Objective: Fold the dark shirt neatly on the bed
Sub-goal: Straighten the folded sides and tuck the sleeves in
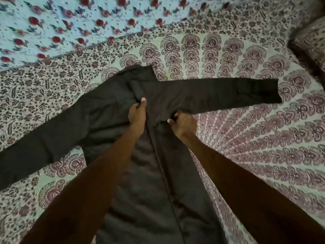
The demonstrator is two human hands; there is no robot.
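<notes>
- The shirt (109,110) lies spread on the bed (246,138), its body running from the near edge of view up to the middle, with the top end farthest from the person
- The right sleeve (219,95) stretches out flat to the right, its cuff lying well out on the sheet
- The left sleeve (35,147) runs out to the left and slants down toward the near left edge of view
- A straight seam or fold line runs down the middle of the shirt's body, between the two forearms
- The left hand (136,112) is clenched on a bunched fold of shirt cloth near the chest, thumb pointing up
- The right hand (183,125) grasps the shirt just below where the right sleeve joins the body, fingers curled into the cloth
- The hands are near each other but apart, with a strip of shirt between them
- The sheet under the shirt bears a maroon paisley print fanning out on a pale ground
- A pale blue cloth (70,20) with red roses covers the far left of the bed, its edge running on a slant
- A pillow (309,48) in a maroon print sits at the far right corner, blurred
</notes>
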